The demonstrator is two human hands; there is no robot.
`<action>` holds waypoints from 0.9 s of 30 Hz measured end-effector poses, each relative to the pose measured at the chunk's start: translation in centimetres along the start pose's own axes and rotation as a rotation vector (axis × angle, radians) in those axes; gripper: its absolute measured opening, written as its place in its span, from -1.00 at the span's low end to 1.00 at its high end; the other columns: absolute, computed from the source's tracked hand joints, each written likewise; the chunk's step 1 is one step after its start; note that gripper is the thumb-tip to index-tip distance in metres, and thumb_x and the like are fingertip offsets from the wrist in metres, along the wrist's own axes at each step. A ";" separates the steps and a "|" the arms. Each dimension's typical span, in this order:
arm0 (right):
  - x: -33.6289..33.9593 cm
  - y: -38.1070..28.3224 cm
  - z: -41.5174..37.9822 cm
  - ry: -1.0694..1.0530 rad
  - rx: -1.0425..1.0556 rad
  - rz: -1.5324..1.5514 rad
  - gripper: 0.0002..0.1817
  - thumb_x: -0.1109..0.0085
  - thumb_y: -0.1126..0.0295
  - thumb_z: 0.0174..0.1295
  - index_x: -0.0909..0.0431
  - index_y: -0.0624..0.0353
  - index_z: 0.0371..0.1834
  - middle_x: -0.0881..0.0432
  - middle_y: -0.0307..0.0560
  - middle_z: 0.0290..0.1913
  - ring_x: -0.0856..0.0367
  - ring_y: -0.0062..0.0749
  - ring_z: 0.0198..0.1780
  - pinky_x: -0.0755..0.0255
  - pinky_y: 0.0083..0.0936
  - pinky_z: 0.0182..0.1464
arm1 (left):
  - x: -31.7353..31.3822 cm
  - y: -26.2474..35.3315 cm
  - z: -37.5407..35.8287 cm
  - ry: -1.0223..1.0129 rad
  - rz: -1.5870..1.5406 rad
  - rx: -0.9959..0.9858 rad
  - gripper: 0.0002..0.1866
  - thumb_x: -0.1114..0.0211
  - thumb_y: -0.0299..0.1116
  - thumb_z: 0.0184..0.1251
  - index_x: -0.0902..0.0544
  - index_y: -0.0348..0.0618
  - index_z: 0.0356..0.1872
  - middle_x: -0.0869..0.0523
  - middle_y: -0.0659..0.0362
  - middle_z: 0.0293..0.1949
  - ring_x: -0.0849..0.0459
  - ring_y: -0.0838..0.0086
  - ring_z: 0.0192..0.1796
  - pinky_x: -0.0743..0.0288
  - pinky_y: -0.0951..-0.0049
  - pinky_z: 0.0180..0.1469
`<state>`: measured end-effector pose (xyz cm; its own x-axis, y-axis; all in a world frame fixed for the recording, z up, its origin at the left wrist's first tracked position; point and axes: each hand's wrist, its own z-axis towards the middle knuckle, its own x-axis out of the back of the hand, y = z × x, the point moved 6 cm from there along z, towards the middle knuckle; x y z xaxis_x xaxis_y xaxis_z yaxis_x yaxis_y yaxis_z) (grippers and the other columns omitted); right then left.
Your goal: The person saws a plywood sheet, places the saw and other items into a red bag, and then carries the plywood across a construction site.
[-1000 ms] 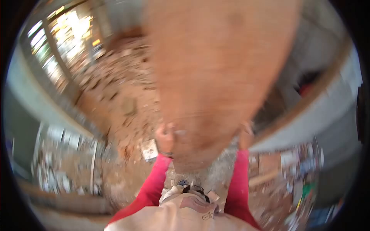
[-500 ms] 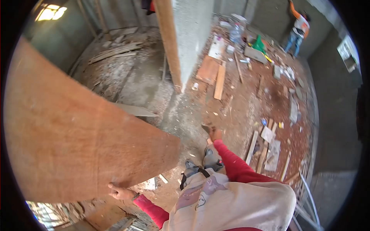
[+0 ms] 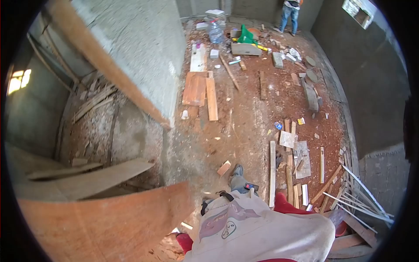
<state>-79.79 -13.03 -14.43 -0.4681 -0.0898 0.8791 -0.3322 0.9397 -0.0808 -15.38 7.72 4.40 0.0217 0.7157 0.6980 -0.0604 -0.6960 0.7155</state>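
A large reddish-brown plywood sheet (image 3: pixel 104 222) fills the lower left, its near end beside my legs. The cuff of my left sleeve (image 3: pixel 184 242) shows close to the sheet's right end. My left hand blends into the brown background there, so its fingers and any grip cannot be made out. My right hand (image 3: pixel 281 193) shows only as a small patch of skin beyond the red sleeve, beside a long pale wood strip (image 3: pixel 272 174). Its fingers are hidden, along with anything in them. Behind the plywood, a greyish board (image 3: pixel 96 179) lies at a slant.
A concrete column (image 3: pixel 135 48) with a wooden edge board stands ahead left. Boards (image 3: pixel 194 89), a water bottle (image 3: pixel 215 32) and a green bag (image 3: pixel 246 35) lie beyond. A person (image 3: pixel 288 17) stands at the far wall. White pipes (image 3: pixel 362 192) lie right.
My view has turned right. The plywood appears lower, and my left hand, earlier at its edge, is obscured. My right hand, earlier ahead with a dark flat object, has drawn back beside me.
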 end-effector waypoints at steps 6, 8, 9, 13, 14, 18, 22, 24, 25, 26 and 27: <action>-5.7 -9.7 6.3 -0.184 0.325 0.276 -0.49 -0.24 0.03 0.15 -0.71 0.38 -0.22 -0.74 0.23 -0.33 -0.75 0.04 -0.25 -0.56 -0.13 -0.26 | -27.1 5.0 -8.0 -0.969 0.062 0.037 -0.51 -0.02 0.08 0.54 -0.63 -0.15 0.04 -0.74 0.09 -0.16 -0.66 0.28 -0.30 -0.55 0.19 -0.25; -4.2 -15.1 4.6 -0.549 0.277 0.402 -0.44 -0.22 -0.04 0.19 -0.70 0.38 -0.20 -0.74 0.10 -0.37 -0.73 -0.11 -0.33 -0.56 -0.22 -0.28 | -34.7 7.8 -10.4 -1.242 0.136 0.044 -0.51 -0.01 0.08 0.54 -0.62 -0.13 0.06 -0.73 0.09 -0.15 -0.67 0.28 -0.29 -0.55 0.19 -0.24; -4.8 -17.3 4.7 -0.771 0.261 0.495 -0.41 -0.21 -0.08 0.20 -0.70 0.36 -0.18 -0.74 0.07 -0.37 -0.73 -0.13 -0.34 -0.57 -0.25 -0.26 | -37.9 9.5 -11.4 -1.340 0.172 0.041 -0.51 -0.01 0.08 0.54 -0.62 -0.13 0.07 -0.73 0.09 -0.14 -0.67 0.29 -0.28 -0.55 0.20 -0.24; 3.2 -26.8 5.0 -0.746 0.395 -0.154 -0.33 -0.15 -0.18 0.19 -0.69 0.31 -0.04 -0.75 0.21 -0.19 -0.76 -0.04 -0.20 -0.59 -0.17 -0.09 | -46.6 15.2 -11.2 -1.497 0.262 0.042 -0.52 -0.01 0.08 0.54 -0.60 -0.11 0.09 -0.73 0.10 -0.11 -0.68 0.31 -0.26 -0.55 0.21 -0.23; 2.5 -27.5 6.1 -0.749 0.344 -0.106 -0.33 -0.15 -0.18 0.19 -0.69 0.31 -0.04 -0.75 0.21 -0.19 -0.76 -0.04 -0.20 -0.59 -0.17 -0.09 | -48.6 16.8 -10.3 -1.509 0.279 0.048 -0.52 0.00 0.08 0.54 -0.60 -0.10 0.10 -0.73 0.10 -0.10 -0.69 0.31 -0.25 -0.55 0.21 -0.22; -0.2 -28.5 9.9 -0.543 0.385 -0.051 -0.28 -0.18 -0.20 0.16 -0.65 0.32 0.03 -0.64 0.30 0.08 -0.61 0.07 0.16 -0.49 -0.14 0.18 | -54.0 24.8 -7.6 -1.419 0.261 0.230 -0.41 -0.10 0.07 0.46 -0.36 0.04 0.40 -0.62 0.07 0.20 -0.68 0.27 0.08 -0.51 0.07 -0.04; -2.9 -26.0 11.7 -0.540 0.010 0.160 -0.48 -0.06 0.01 0.25 -0.69 0.27 -0.05 -0.71 0.22 -0.06 -0.71 -0.02 -0.06 -0.57 -0.14 -0.04 | -63.4 30.6 -7.7 -1.518 0.441 -0.022 -0.40 -0.14 0.11 0.43 -0.43 -0.04 0.33 -0.62 0.05 0.19 -0.66 0.26 0.14 -0.53 0.15 -0.02; 1.7 -26.5 8.7 -0.614 -0.330 0.389 -0.64 0.03 0.21 0.25 -0.69 0.24 -0.23 -0.75 0.02 -0.33 -0.69 -0.22 -0.42 -0.53 -0.18 -0.34 | -68.7 32.8 -8.1 -1.644 0.624 -0.351 -0.40 -0.15 0.12 0.43 -0.44 -0.05 0.32 -0.63 0.05 0.18 -0.67 0.26 0.13 -0.53 0.15 -0.02; -1.8 -25.7 10.6 -0.613 -0.307 0.409 -0.67 0.02 0.21 0.24 -0.66 0.23 -0.36 -0.74 -0.08 -0.36 -0.66 -0.24 -0.45 -0.51 -0.16 -0.34 | -70.9 34.8 -8.3 -1.688 0.705 -0.546 -0.40 -0.16 0.12 0.43 -0.45 -0.06 0.31 -0.63 0.05 0.18 -0.67 0.25 0.13 -0.53 0.15 -0.02; 0.5 -27.2 9.8 -0.608 -0.354 0.382 -0.66 0.03 0.19 0.25 -0.65 0.22 -0.37 -0.73 -0.09 -0.37 -0.66 -0.24 -0.45 -0.51 -0.16 -0.34 | -73.4 37.0 -8.9 -1.723 0.760 -0.739 -0.40 -0.16 0.13 0.42 -0.45 -0.06 0.30 -0.63 0.05 0.17 -0.67 0.25 0.13 -0.53 0.16 -0.03; 3.5 -28.7 9.8 -0.593 -0.403 0.363 -0.64 0.04 0.17 0.25 -0.65 0.21 -0.37 -0.73 -0.10 -0.38 -0.66 -0.24 -0.44 -0.51 -0.17 -0.35 | -76.1 39.3 -9.5 -1.749 0.789 -0.872 -0.40 -0.17 0.13 0.42 -0.46 -0.07 0.29 -0.64 0.04 0.17 -0.67 0.25 0.12 -0.53 0.16 -0.03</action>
<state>-79.94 -43.53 -13.64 -0.8850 0.1899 0.4251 0.1920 0.9806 -0.0386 -28.93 -73.53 -20.83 0.4223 -0.7932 0.4387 -0.8510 -0.1801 0.4933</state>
